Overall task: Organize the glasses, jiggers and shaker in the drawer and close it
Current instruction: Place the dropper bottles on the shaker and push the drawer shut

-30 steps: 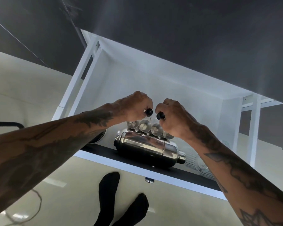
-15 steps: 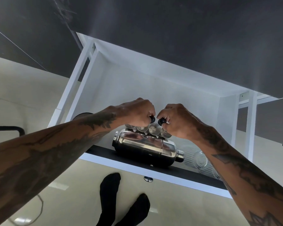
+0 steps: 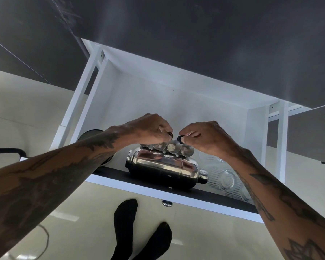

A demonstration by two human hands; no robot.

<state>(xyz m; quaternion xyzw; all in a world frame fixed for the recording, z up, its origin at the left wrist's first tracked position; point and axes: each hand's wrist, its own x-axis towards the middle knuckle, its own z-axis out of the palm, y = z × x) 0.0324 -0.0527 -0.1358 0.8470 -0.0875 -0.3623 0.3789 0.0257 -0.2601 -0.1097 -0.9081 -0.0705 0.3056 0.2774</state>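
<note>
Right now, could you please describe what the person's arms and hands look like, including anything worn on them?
Both arms are bare with no sleeves in view, and both forearms carry dark tattoos running toward the wrists. The left hand and right hand wear no gloves. A dark ring-like band seems to sit on a left finger, though it is too small to be sure. No watch or bracelet is visible.
</note>
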